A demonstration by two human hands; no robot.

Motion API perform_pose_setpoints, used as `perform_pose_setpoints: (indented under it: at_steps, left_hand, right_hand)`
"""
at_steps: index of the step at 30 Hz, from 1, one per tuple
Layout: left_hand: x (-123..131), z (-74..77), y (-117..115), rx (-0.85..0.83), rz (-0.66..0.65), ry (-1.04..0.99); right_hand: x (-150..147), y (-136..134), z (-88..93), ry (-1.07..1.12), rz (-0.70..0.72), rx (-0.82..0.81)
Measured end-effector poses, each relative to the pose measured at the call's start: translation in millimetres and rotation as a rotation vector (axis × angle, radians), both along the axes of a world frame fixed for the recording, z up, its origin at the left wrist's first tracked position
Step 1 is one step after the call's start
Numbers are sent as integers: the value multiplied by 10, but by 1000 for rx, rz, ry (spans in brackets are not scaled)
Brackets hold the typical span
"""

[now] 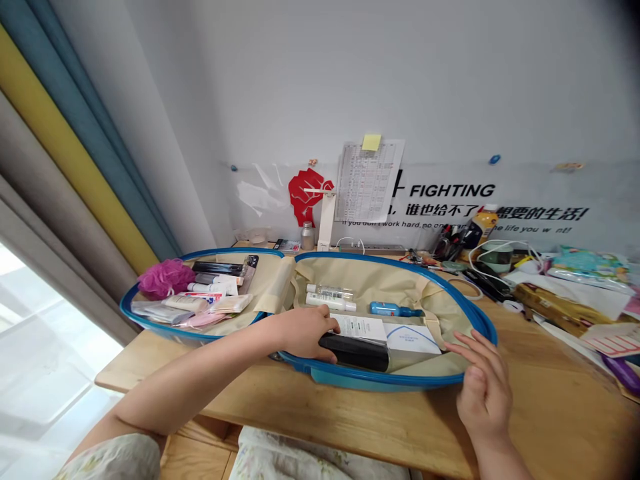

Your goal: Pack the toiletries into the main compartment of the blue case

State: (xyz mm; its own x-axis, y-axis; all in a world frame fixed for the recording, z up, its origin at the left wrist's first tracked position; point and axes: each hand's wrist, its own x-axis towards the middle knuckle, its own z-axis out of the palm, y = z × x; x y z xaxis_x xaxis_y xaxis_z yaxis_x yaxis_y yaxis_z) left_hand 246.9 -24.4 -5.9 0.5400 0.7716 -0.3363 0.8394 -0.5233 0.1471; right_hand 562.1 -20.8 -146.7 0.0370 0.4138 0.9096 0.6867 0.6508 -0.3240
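Note:
An open blue-rimmed suitcase (480, 313) lies flat on the wooden desk, both halves facing up. My left hand (307, 333) reaches into its right half, fingers and thumb closed round the left end of a long black box (357, 352). Just behind that box are a white printed box (363, 328) and a second white box with blue lines (413, 339). Further back lie a clear bottle (335, 291), a white bottle (327, 302) and a blue bottle (393, 309). My right hand (487, 383) is open at the right front rim, fingers stretched over the edge, holding nothing.
The suitcase's left half holds a purple bath puff (167, 277), tubes and a pink packet (205, 317). Pens, a yellow-labelled bottle (484, 225), a gold pouch (555, 308) and a colourful pack (590, 265) crowd the desk's right side. A white lamp (327, 223) stands behind.

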Motion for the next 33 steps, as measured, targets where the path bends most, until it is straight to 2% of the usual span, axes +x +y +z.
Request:
perform_pose_setpoints:
  at_steps: [5, 13, 16, 21, 24, 27, 33]
  left_hand:
    - [32, -1, 30, -46, -10, -4]
    - [46, -203, 116, -63, -27, -60]
    - [31, -149, 105, -82, -20, -42]
    - [-81, 97, 60, -115, 7, 56]
    - [-143, 190, 37, -127, 27, 114]
    - [-169, 200, 22, -128, 42, 104]
    - [-234, 99, 57, -140, 62, -1]
  right_hand:
    - [15, 0, -7, -15, -3, -14]
    - [-8, -22, 46, -30, -2, -5]
    - [-5, -15, 42, -33, 4, 4]
    - [7, -10, 24, -45, 3, 2]
    - [4, -9, 20, -39, 7, 10]
    - [-6, -10, 25, -22, 5, 14]
    - [-5, -10, 25, -31, 7, 16]
